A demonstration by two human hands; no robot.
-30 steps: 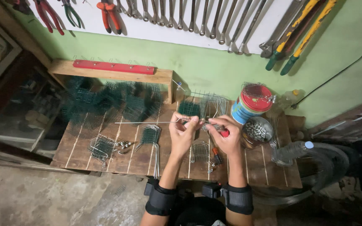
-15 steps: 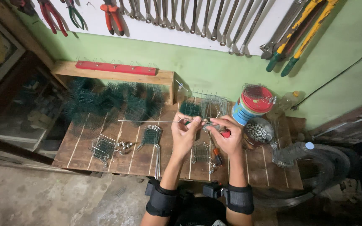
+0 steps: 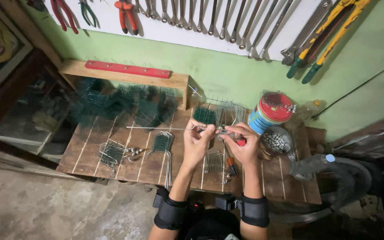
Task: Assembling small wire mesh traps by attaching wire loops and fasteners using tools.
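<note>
My left hand (image 3: 197, 141) pinches a long thin metal wire (image 3: 156, 128) that sticks out to the left over the wooden bench (image 3: 112, 166). My right hand (image 3: 244, 146) grips a red-handled tool (image 3: 241, 142), its tip meeting the wire between the two hands. Both hands hover above the middle of the bench. Beneath them lie small bent wire frames (image 3: 213, 161) and a green mesh piece (image 3: 162, 143). The tool's jaws are hidden by my fingers.
Heaps of green wire mesh (image 3: 116, 106) sit at the back left under a wooden shelf (image 3: 125, 75). A striped tin (image 3: 270, 114) and a bowl of small metal bits (image 3: 275, 142) stand at the right. Pliers, wrenches and cutters hang on the wall (image 3: 192, 18). A wire coil (image 3: 334, 178) lies at right.
The hands stay together at the bench's middle, shifting only slightly. The wire remains pointing left.
</note>
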